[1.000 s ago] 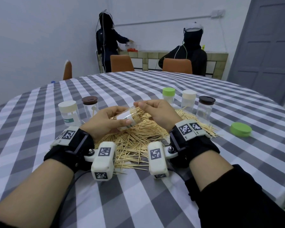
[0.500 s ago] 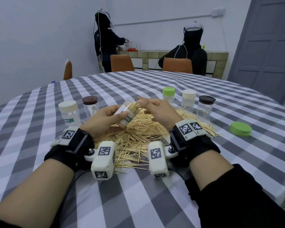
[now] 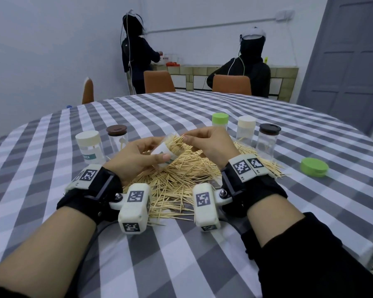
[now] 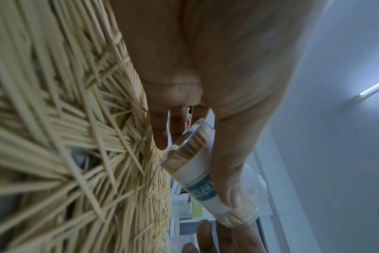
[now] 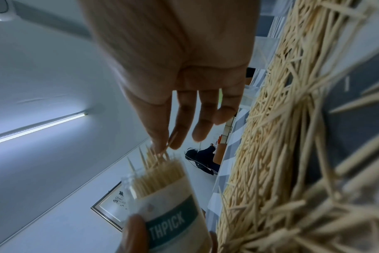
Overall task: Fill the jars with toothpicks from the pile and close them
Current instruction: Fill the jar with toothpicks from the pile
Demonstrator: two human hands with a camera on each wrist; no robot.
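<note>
Left hand: the left hand (image 3: 136,160) is wrapping its fingers round a small clear plastic jar with a white-and-teal label (image 3: 167,150), tipping the mouth toward the other hand, probably so sticks slide in easier.
Right hand: the right hand (image 3: 211,143) is pinching a few toothpicks at the jar's mouth, thumb and forefinger closed on them, the other fingers (image 5: 202,126) hanging loose.
Jar: it's looking pretty packed, with tips poking out past the rim in the right wrist view, so I'm guessing this one is nearly done.
Pile: the big heap of pale wooden toothpicks (image 3: 177,175) is lying right under both hands, handy for grabbing.
Lid: a loose round green plastic lid (image 3: 314,167) is sitting off to the right, likely this jar's.
Other jars: five capped clear jars are standing behind the pile, two left, three right.
Surface: the round counter (image 3: 181,254) is wearing a grey-and-white checked cloth.
Room: pale walls, a grey door, orange chairs, and two people in dark clothes by a tiled ledge at the back.
</note>
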